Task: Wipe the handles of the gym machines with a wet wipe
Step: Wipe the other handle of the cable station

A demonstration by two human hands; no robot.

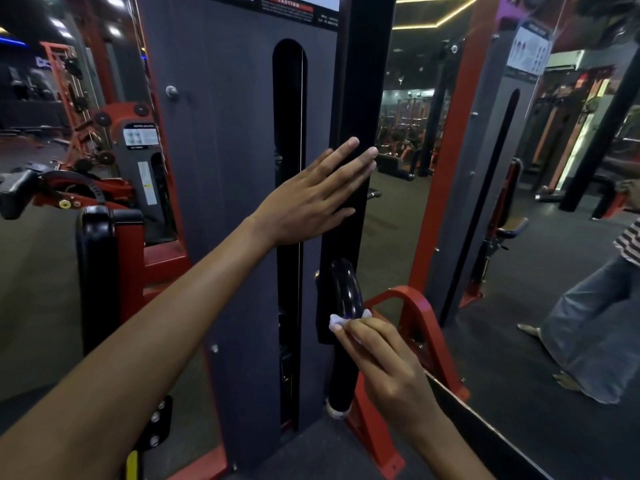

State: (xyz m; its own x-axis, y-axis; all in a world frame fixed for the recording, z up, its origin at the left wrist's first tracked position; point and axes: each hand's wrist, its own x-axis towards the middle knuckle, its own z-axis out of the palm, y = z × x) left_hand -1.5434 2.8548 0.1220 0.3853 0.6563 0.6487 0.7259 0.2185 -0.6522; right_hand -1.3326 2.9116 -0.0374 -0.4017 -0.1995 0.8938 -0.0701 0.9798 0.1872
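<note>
A black padded handle (343, 368) runs down the right side of a grey weight-stack machine, curving at its top near the middle of the view. My right hand (384, 362) pinches a small white wet wipe (337, 322) against the handle just below the curve. My left hand (311, 199) lies flat with straight fingers on the machine's black upright post (360, 98), above the handle.
The grey shroud (221, 168) has a dark slot with a cable. A red frame bracket (419, 323) stands right of the handle. A mirror (519, 237) to the right reflects a person in jeans. A red and black padded seat (104, 271) is at left.
</note>
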